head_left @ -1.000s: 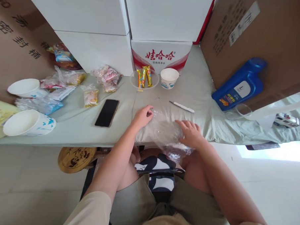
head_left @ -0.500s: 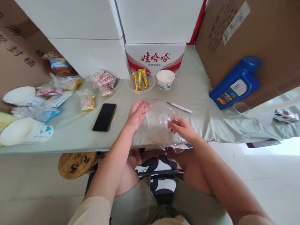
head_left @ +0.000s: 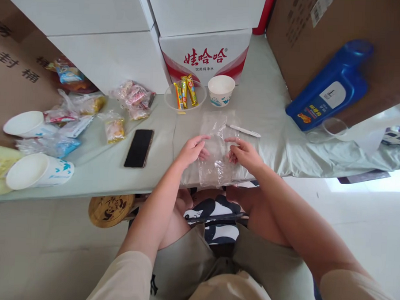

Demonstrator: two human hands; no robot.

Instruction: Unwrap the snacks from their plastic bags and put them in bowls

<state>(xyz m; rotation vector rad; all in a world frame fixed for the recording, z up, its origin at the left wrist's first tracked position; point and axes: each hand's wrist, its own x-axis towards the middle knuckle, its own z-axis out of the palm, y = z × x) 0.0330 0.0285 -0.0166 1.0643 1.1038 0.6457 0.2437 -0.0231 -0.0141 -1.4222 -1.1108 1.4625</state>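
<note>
The left hand point(head_left: 193, 151) and the right hand point(head_left: 244, 155) face each other, a clear plastic bag point(head_left: 215, 168) lying flat and creased on the surface point(head_left: 102, 179) between them. The left hand is half curled at the bag's near side, thumb and forefinger close together; the right hand points its forefinger inward, the other fingers bent. Whether either hand pinches the film cannot be told. A white pen-like tool point(head_left: 245, 131) lies just beyond the right hand. Farther past the left hand, a clear dish point(head_left: 202, 101) holds yellow-wrapped sticks point(head_left: 185, 92), with a paper cup point(head_left: 221, 97) beside it. A phone point(head_left: 139, 148) lies left of the left hand.
</note>
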